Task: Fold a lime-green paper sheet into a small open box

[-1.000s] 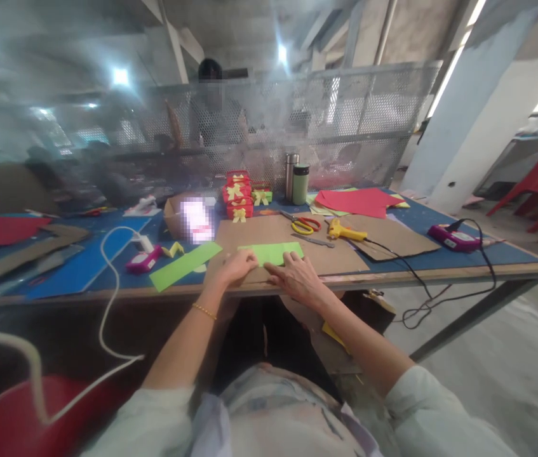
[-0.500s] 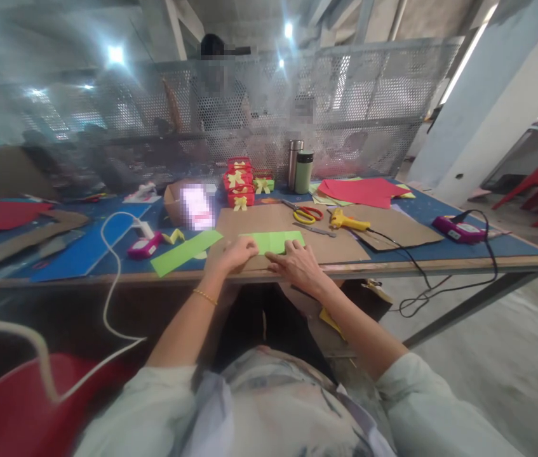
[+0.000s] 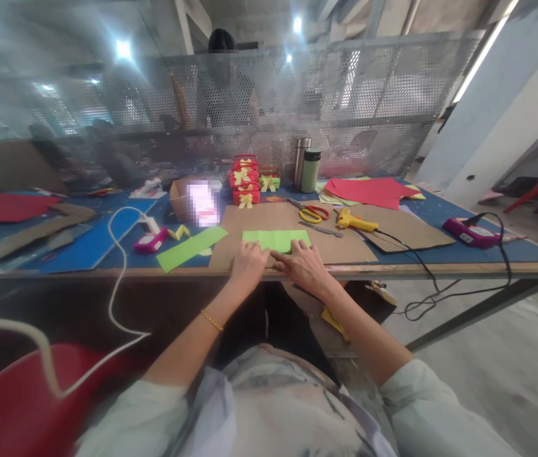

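A light green sheet of paper (image 3: 275, 239) lies on a brown cardboard sheet (image 3: 292, 222) at the table's near edge. My left hand (image 3: 248, 264) rests on the paper's near left corner, fingers curled and pressing on it. My right hand (image 3: 303, 264) lies beside it on the near edge of the paper, fingers stretched forward and flat. The two hands almost touch. A second green paper strip (image 3: 191, 247) lies to the left.
Red-handled scissors (image 3: 310, 212), a yellow glue gun (image 3: 354, 221) with a black cord, a purple tool (image 3: 469, 231), two flasks (image 3: 307, 169), small red boxes with yellow bows (image 3: 244, 187), red paper (image 3: 368, 191), a white cable (image 3: 116, 279). A person sits behind the mesh screen (image 3: 297, 108).
My left hand has slid right along the paper's near edge toward my right hand. The camera tilted slightly, shifting the whole scene rightward.
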{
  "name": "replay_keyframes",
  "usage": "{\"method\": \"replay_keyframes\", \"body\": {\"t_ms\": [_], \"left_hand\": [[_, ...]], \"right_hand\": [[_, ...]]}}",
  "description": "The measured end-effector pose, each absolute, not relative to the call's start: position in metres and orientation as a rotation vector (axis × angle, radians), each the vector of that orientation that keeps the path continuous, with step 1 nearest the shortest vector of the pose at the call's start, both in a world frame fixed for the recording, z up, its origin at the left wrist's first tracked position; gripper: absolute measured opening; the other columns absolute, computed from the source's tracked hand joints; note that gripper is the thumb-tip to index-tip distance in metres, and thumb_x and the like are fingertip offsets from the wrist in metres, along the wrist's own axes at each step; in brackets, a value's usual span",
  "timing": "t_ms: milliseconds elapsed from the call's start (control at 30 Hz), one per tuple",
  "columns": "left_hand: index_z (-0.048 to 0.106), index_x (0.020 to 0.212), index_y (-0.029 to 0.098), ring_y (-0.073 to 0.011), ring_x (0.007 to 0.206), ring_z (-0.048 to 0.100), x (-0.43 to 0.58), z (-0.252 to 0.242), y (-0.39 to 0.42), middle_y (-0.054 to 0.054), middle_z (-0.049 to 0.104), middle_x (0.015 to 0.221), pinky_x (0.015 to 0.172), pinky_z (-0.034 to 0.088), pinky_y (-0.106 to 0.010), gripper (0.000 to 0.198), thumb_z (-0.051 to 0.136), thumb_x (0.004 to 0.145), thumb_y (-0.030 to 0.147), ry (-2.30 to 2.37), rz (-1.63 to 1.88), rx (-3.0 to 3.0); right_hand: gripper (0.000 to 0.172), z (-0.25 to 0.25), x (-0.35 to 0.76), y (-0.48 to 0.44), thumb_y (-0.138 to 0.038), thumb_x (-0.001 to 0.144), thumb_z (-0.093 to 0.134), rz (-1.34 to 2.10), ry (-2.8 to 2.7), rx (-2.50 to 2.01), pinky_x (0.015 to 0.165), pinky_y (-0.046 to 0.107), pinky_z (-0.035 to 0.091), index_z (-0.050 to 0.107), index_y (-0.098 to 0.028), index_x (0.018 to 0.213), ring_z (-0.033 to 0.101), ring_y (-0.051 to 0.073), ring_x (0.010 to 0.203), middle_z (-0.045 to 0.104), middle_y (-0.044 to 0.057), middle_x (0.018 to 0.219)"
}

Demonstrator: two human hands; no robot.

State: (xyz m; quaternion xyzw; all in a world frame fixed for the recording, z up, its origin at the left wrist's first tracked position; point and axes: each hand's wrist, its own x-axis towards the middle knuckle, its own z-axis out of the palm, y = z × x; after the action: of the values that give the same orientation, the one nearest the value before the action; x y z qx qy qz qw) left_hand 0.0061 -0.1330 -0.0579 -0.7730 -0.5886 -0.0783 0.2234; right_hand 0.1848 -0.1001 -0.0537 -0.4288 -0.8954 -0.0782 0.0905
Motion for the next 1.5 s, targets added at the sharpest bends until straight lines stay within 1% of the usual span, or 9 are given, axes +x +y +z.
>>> {"method": "replay_keyframes", "body": {"t_ms": [200,400,533,633,733,867,1100,1267,1500], "left_hand": [[0.073,0.112,0.02,-0.0263,0.09,0.058,0.003,-0.063,-0.136,-0.013,0.065,0.093,0.09,0.04,-0.044,0.039,0.036,0.101,0.017,-1.643,-0.306,-2.122],[0.073,0.112,0.018,-0.0272,0.088,0.058,0.004,-0.064,-0.135,-0.014,0.064,0.091,0.089,0.039,-0.045,0.041,0.033,0.101,0.015,-1.647,-0.291,-2.127],[0.072,0.111,0.012,-0.0275,0.091,0.06,0.008,-0.062,-0.135,-0.016,0.066,0.093,0.095,0.039,-0.046,0.037,0.037,0.1,0.012,-1.628,-0.248,-2.147],[0.071,0.108,0.011,-0.0276,0.092,0.061,0.007,-0.067,-0.139,-0.017,0.067,0.093,0.097,0.04,-0.046,0.037,0.035,0.1,0.011,-1.611,-0.289,-2.147],[0.069,0.111,0.014,-0.0261,0.096,0.063,0.001,-0.077,-0.147,-0.015,0.069,0.099,0.1,0.041,-0.044,0.038,0.033,0.101,0.013,-1.614,-0.411,-2.109],[0.069,0.116,0.016,-0.025,0.115,0.062,-0.013,-0.09,-0.158,-0.014,0.071,0.115,0.111,0.036,-0.044,0.042,0.031,0.101,0.011,-1.645,-0.628,-2.044],[0.063,0.133,0.011,-0.0261,0.126,0.06,-0.023,-0.097,-0.165,-0.018,0.068,0.131,0.11,0.037,-0.044,0.048,0.031,0.097,0.007,-1.744,-0.678,-1.962],[0.065,0.129,0.016,-0.0265,0.117,0.063,-0.015,-0.085,-0.167,-0.015,0.071,0.123,0.105,0.04,-0.046,0.046,0.033,0.097,0.007,-1.835,-0.503,-1.956],[0.069,0.12,0.012,-0.0294,0.116,0.063,-0.006,-0.07,-0.169,-0.017,0.073,0.113,0.108,0.038,-0.052,0.043,0.034,0.095,0.004,-1.85,-0.372,-1.956]], "right_hand": [[0.048,-0.052,0.185,-0.103,-0.053,0.105,0.035,-0.235,-2.661,-1.271,0.081,0.036,0.03,0.054,-0.039,0.147,0.045,0.03,0.108,0.056,0.016,0.119],[0.048,-0.051,0.186,-0.105,-0.053,0.106,0.033,-0.235,-2.657,-1.251,0.08,0.036,0.028,0.058,-0.036,0.143,0.045,0.03,0.105,0.056,0.016,0.115],[0.049,-0.05,0.186,-0.106,-0.05,0.106,0.033,-0.244,-2.664,-1.253,0.08,0.036,0.028,0.053,-0.035,0.148,0.045,0.03,0.105,0.056,0.016,0.115],[0.048,-0.049,0.187,-0.106,-0.05,0.107,0.031,-0.24,-2.664,-1.263,0.078,0.036,0.028,0.057,-0.035,0.144,0.045,0.03,0.104,0.056,0.017,0.115],[0.048,-0.05,0.187,-0.107,-0.05,0.107,0.028,-0.247,-2.66,-1.246,0.076,0.036,0.027,0.063,-0.035,0.137,0.045,0.03,0.105,0.056,0.016,0.114],[0.047,-0.052,0.187,-0.106,-0.052,0.107,0.031,-0.263,-2.644,-1.24,0.075,0.035,0.025,0.062,-0.035,0.137,0.045,0.03,0.105,0.056,0.016,0.113],[0.046,-0.053,0.186,-0.105,-0.052,0.107,0.032,-0.261,-2.662,-1.255,0.076,0.035,0.025,0.058,-0.036,0.142,0.045,0.03,0.105,0.056,0.015,0.115],[0.046,-0.054,0.187,-0.105,-0.052,0.107,0.033,-0.279,-2.648,-1.245,0.076,0.035,0.025,0.059,-0.035,0.141,0.046,0.03,0.105,0.056,0.016,0.114],[0.046,-0.058,0.187,-0.103,-0.051,0.106,0.034,-0.27,-2.627,-1.218,0.078,0.035,0.027,0.061,-0.035,0.139,0.045,0.03,0.104,0.056,0.015,0.113]]}}
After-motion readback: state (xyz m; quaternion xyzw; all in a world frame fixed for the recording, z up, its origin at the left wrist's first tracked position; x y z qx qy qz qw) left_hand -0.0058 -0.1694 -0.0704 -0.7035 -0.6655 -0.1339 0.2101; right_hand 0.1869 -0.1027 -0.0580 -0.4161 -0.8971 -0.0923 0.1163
